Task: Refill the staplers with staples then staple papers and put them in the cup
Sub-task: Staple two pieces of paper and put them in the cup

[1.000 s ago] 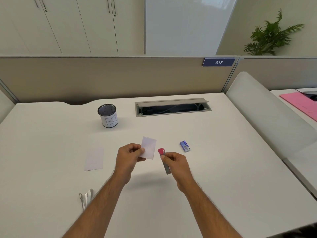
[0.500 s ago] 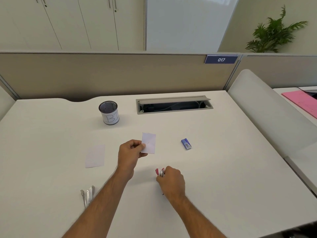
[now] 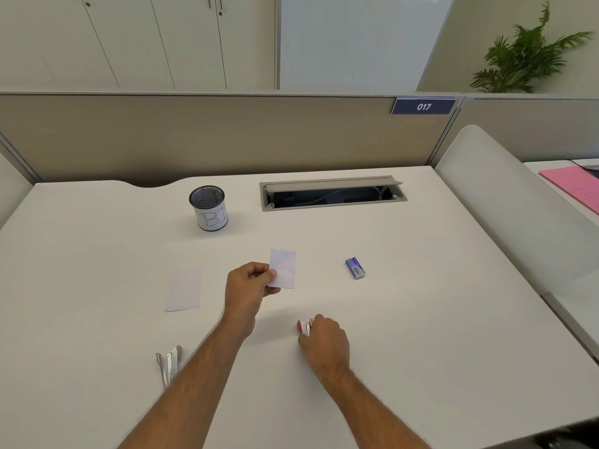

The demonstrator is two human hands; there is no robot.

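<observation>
The left hand (image 3: 249, 286) pinched a small white paper (image 3: 283, 268) by its near left corner, holding it above the desk (image 3: 421, 319) — a faint mark showed near its middle. The right hand (image 3: 324, 341) curled over a pink stapler (image 3: 304, 327) down on the desk, only its pink and metal tip showing. A second white paper (image 3: 183, 290) lay flat to the left. A silver stapler (image 3: 169, 364) lay near the left forearm. A blue staple box (image 3: 355, 268) sat to the right — the mesh cup (image 3: 209, 209), labelled "B1", stood farther back.
</observation>
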